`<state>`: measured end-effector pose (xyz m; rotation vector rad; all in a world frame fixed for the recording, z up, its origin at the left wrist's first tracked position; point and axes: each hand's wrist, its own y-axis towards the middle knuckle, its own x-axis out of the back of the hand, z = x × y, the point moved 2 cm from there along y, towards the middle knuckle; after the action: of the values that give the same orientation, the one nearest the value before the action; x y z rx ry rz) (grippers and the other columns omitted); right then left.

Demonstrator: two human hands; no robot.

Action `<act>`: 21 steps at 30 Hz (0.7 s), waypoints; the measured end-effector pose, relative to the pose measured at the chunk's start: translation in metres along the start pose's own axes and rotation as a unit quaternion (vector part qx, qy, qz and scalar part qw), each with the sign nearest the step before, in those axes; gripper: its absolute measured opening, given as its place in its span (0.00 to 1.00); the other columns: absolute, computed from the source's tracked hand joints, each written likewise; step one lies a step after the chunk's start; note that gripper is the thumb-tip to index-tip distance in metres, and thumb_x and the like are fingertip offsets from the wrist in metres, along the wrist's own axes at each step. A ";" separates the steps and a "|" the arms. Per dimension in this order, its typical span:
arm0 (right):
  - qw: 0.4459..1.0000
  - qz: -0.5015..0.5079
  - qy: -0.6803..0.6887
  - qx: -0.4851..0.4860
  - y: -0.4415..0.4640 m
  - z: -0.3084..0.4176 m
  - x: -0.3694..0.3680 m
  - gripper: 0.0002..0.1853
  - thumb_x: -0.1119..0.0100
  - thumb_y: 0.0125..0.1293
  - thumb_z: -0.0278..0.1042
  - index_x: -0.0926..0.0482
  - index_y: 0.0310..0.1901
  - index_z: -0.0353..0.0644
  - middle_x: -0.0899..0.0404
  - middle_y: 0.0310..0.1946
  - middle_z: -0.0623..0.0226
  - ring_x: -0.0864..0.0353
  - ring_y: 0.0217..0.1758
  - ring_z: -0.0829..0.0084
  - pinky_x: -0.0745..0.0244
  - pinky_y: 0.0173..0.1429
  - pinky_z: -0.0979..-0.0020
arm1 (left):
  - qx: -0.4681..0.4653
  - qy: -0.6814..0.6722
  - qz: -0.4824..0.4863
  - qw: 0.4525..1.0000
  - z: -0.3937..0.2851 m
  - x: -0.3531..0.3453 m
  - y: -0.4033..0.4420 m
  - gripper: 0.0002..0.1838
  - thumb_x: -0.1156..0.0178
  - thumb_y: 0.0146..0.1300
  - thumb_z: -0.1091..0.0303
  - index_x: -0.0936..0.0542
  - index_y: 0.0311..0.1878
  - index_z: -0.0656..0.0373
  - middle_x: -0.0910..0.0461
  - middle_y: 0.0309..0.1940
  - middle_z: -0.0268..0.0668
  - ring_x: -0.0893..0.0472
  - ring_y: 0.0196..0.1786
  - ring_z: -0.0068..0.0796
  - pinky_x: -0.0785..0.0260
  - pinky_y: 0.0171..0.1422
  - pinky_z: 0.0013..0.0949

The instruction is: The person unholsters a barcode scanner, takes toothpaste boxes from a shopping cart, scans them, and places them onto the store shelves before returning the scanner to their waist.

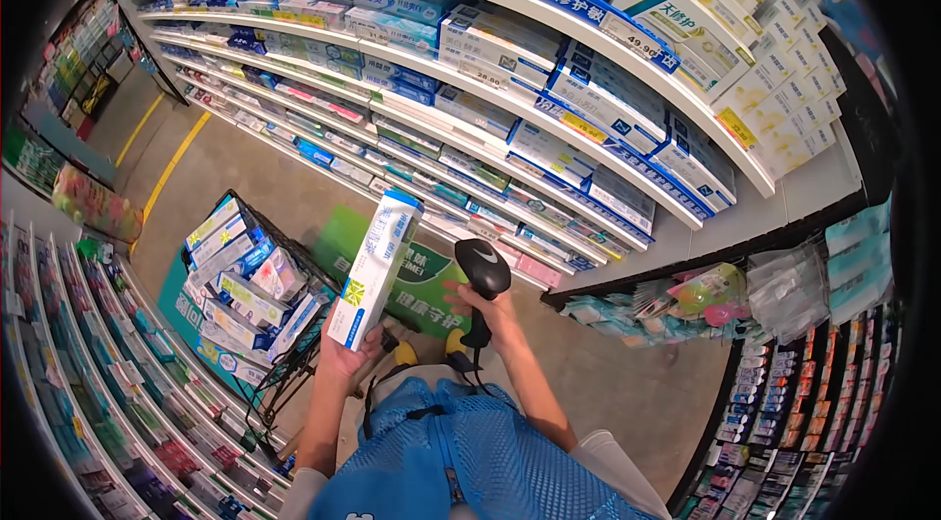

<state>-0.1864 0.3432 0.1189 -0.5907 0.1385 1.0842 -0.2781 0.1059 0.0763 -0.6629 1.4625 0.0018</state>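
Observation:
My left hand (347, 355) grips the lower end of a long white and blue toothpaste box (374, 270), which stands tilted with its printed side towards me. In my right hand (498, 312) is a black handheld barcode scanner (482, 269); its head is just right of the box, apart from it, and its cable hangs down at my waist. A wire shopping cart (302, 355) stands to the left of my left hand, loaded with several toothpaste boxes (257, 300) lying in rows.
Ahead is a long shelf (470, 79) with tiers of toothpaste boxes and price labels. More stocked shelves curve along the left (88, 373) and lower right (804, 393). Plastic packets (784, 285) hang at the shelf's right end. A green printed mat (421, 299) lies on the floor.

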 end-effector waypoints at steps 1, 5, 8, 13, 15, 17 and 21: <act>1.000 -0.001 0.002 0.003 0.001 -0.003 0.001 0.09 0.40 0.61 0.30 0.27 0.41 0.39 0.22 0.48 0.51 0.19 0.47 0.62 0.23 0.46 0.67 | 0.001 0.003 0.001 1.000 0.001 -0.002 0.002 0.35 0.62 0.63 0.34 0.27 0.52 0.58 0.33 0.20 0.45 0.36 0.18 0.33 0.44 0.20 0.32; 0.998 0.030 -0.043 0.020 0.002 -0.010 0.000 0.17 0.41 0.62 0.28 0.28 0.53 0.37 0.21 0.47 0.55 0.19 0.45 0.65 0.21 0.44 0.68 | -0.008 -0.006 -0.006 1.000 0.010 -0.013 0.008 0.42 0.64 0.57 0.26 0.29 0.54 0.57 0.35 0.19 0.42 0.39 0.18 0.30 0.47 0.24 0.29; 0.998 0.036 -0.015 0.043 0.000 -0.007 -0.006 0.18 0.38 0.60 0.29 0.26 0.51 0.35 0.20 0.44 0.58 0.18 0.42 0.69 0.20 0.41 0.71 | -0.012 -0.015 -0.006 1.000 0.020 -0.018 0.012 0.45 0.64 0.54 0.23 0.30 0.56 0.56 0.34 0.20 0.41 0.39 0.19 0.30 0.47 0.26 0.30; 0.998 0.045 -0.010 0.046 -0.004 -0.001 -0.017 0.22 0.35 0.58 0.29 0.28 0.54 0.36 0.20 0.45 0.59 0.19 0.44 0.71 0.22 0.44 0.73 | -0.054 0.079 0.000 0.995 0.034 -0.003 0.018 0.47 0.58 0.49 0.21 0.31 0.58 0.54 0.33 0.24 0.39 0.37 0.22 0.29 0.46 0.27 0.28; 0.997 0.046 0.018 0.061 -0.006 0.000 -0.025 0.23 0.35 0.57 0.29 0.28 0.54 0.36 0.20 0.45 0.60 0.19 0.45 0.72 0.23 0.45 0.73 | -0.058 0.094 0.030 0.993 0.042 -0.003 0.018 0.45 0.54 0.50 0.23 0.31 0.57 0.54 0.31 0.28 0.41 0.33 0.26 0.32 0.42 0.29 0.30; 0.995 0.047 0.046 0.077 -0.005 -0.001 -0.031 0.23 0.34 0.57 0.29 0.28 0.55 0.37 0.20 0.45 0.60 0.20 0.46 0.73 0.24 0.47 0.73 | -0.066 0.160 0.027 0.985 0.051 -0.002 0.018 0.43 0.51 0.51 0.26 0.31 0.57 0.54 0.28 0.31 0.44 0.29 0.29 0.36 0.36 0.32 0.33; 0.994 0.004 0.068 0.080 -0.001 -0.008 -0.030 0.26 0.32 0.54 0.29 0.28 0.54 0.36 0.21 0.45 0.62 0.21 0.45 0.75 0.25 0.49 0.73 | -0.030 0.149 0.038 0.988 0.063 0.002 0.019 0.40 0.48 0.53 0.30 0.30 0.57 0.55 0.26 0.34 0.46 0.26 0.31 0.38 0.33 0.35 0.36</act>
<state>-0.1985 0.3151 0.1245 -0.5195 0.3427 1.0297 -0.2277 0.1470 0.0647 -0.6770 1.7815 0.0070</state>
